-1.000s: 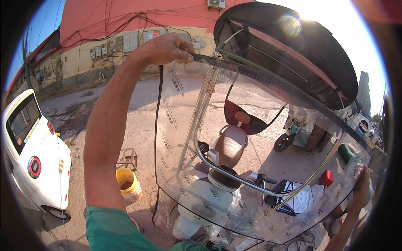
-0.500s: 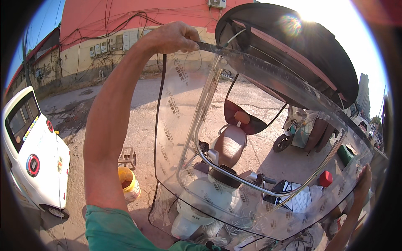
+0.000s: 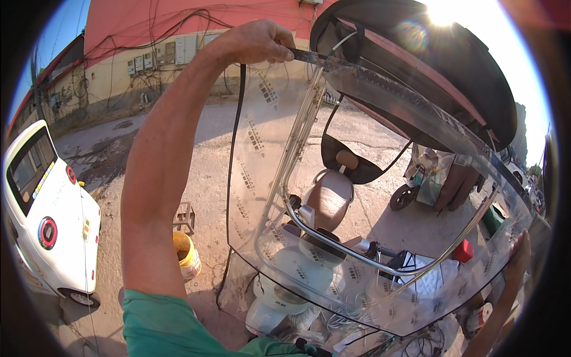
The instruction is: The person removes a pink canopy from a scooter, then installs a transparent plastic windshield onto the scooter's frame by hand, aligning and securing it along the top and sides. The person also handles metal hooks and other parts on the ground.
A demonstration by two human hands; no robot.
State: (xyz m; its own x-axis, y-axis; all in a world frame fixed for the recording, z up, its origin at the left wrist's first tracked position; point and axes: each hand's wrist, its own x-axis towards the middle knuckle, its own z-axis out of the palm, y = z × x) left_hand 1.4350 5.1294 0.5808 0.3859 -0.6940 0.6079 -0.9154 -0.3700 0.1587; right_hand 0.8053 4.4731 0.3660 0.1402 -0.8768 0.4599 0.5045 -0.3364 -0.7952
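A large clear plastic windshield point(image 3: 250, 178) with black edging and small dark printed marks spreads in front of me. My left hand point(image 3: 264, 43) is raised and closed on the black strip at its top left corner. Low on the far right, my right hand point(image 3: 518, 256) grips the side edge, its fingers partly seen. Through the sheet shows a bent metal tube frame point(image 3: 333, 239). Behind it stands a pale scooter with a brown seat point(image 3: 330, 199) and handlebar. A black canopy point(image 3: 416, 65) arches over the top edge of the sheet.
A small white vehicle point(image 3: 56, 220) stands at the left. A yellow bucket point(image 3: 188, 257) and a metal crate-like stand point(image 3: 184, 217) are beside my left arm. Cables point(image 3: 425, 348) lie at the lower right. A red box point(image 3: 463, 251) and a parked cart's wheel point(image 3: 404, 197) show beyond the sheet.
My left hand has moved slightly up and to the right with the windshield's corner. The sheet and canopy sit a little further right in view. My right hand keeps its place at the edge.
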